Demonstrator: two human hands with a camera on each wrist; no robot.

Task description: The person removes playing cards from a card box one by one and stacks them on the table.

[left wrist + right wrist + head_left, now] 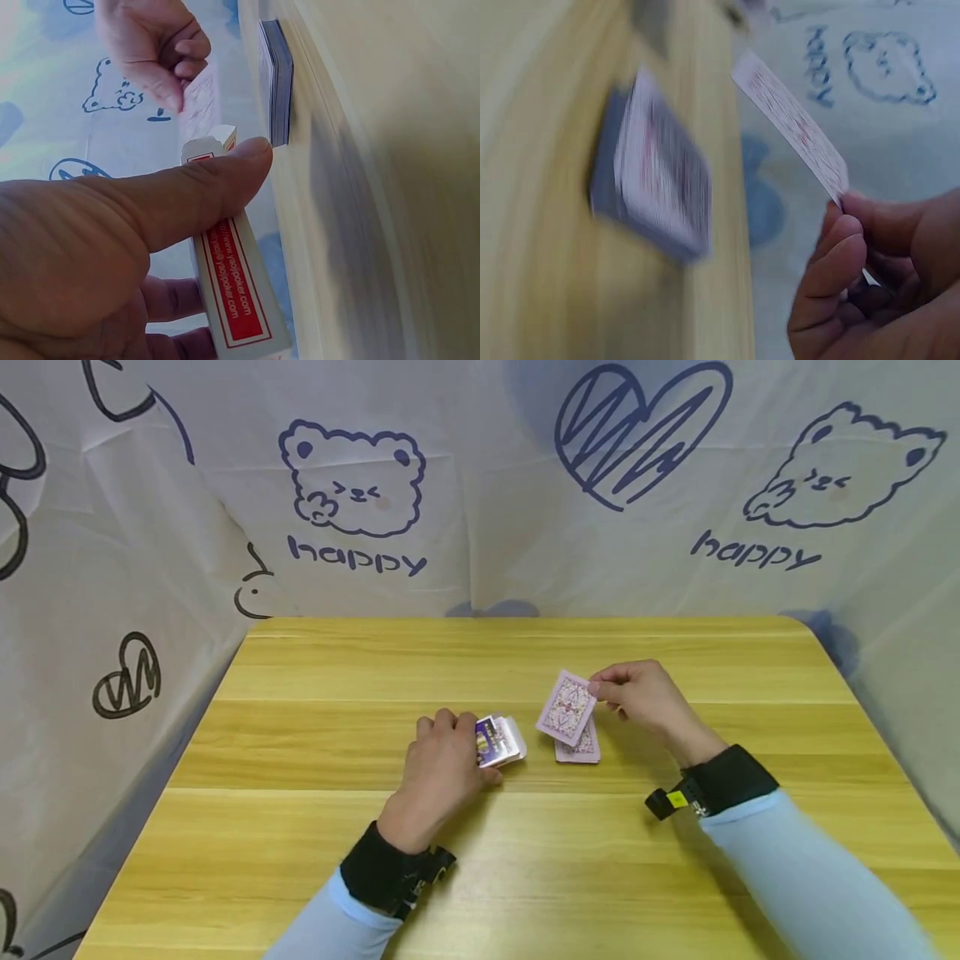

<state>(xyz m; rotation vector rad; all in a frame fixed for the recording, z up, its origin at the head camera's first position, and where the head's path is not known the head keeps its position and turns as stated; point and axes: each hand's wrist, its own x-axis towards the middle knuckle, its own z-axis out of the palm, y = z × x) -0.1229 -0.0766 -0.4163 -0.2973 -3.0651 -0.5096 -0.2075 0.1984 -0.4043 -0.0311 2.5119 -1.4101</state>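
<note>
My left hand (pixel 444 758) grips an opened playing card box (pixel 501 742), thumb along its narrow side. Red panels with printed web text show on that side of the box (pixel 236 289) in the left wrist view. Between thumb and fingertips, my right hand (pixel 645 695) pinches a playing card (pixel 567 708) with a pink-and-white patterned back, raised above the deck. The deck of cards (pixel 583 747) lies on the table just right of the box, partly covered by the raised card. In the right wrist view the deck (pixel 656 176) is blurred.
A wood-grain table (pixel 300 827) spreads beneath both hands. White cloth (pixel 495 510) with drawn bears, hearts and lettering hangs behind it and along the sides. Each wrist wears a black band (pixel 731 779) with a small camera.
</note>
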